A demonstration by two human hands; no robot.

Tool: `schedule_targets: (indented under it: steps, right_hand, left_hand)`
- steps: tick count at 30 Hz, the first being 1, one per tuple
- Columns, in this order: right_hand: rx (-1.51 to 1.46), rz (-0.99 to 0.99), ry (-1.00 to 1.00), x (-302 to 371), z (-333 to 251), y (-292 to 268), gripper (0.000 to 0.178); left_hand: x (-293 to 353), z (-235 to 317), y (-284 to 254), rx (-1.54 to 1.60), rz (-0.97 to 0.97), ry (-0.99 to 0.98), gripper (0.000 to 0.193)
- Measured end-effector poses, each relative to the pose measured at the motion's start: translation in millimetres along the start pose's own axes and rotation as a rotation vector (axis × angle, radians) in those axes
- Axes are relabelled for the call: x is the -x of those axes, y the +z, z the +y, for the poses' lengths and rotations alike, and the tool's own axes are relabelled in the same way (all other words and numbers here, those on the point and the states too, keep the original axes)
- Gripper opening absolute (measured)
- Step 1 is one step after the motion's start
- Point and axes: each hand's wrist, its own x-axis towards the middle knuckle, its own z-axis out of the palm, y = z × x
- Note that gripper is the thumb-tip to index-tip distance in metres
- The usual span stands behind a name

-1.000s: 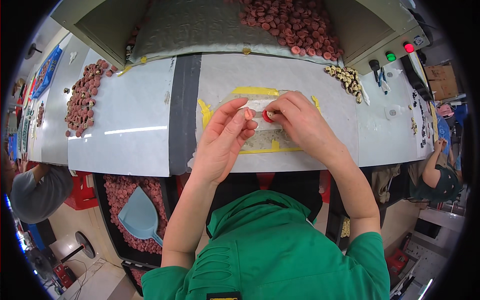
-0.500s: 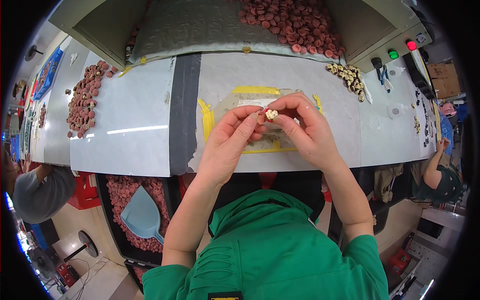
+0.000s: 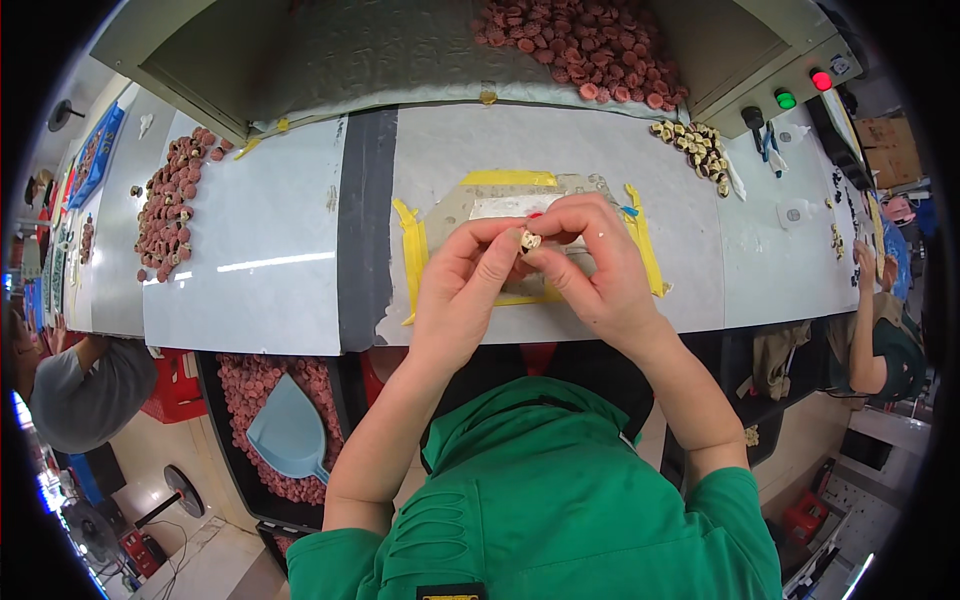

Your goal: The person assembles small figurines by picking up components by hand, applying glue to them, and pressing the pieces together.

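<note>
Both hands meet in front of me above the taped patch of the worktable. Thumb and fingers of my left hand (image 3: 462,290) are closed in a pinch on a small cream-coloured piece (image 3: 531,240) with dark parts. My right hand (image 3: 605,270) pinches the same piece from the other side. A bit of red (image 3: 535,215) shows between the fingers; what it belongs to is hidden. Under the hands lies a worn grey patch edged with yellow tape (image 3: 510,178). Loose cream-and-dark pieces (image 3: 697,150) of similar look are heaped at the right.
Reddish-pink ridged caps (image 3: 590,45) are heaped on the padded surface of the machine opening, and more caps (image 3: 168,205) lie at left. A black bin (image 3: 212,400) of pink pieces holds a blue dustpan (image 3: 287,430). A green button (image 3: 785,100) is at right. Co-workers sit on both sides.
The cream piece has turned and sits lower between my fingertips. The pink cap seen at my left fingertips no longer shows. At right, the co-worker's arm has moved up.
</note>
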Motion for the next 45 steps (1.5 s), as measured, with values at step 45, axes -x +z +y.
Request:
schedule_targets:
  steps: [45]
  right_hand:
    - [-0.635,-0.052,0.1,68.3,-143.5,-65.1,0.021]
  left_hand:
    - [12.6,9.9,-8.4,-0.03,-0.104,-0.045,0.038]
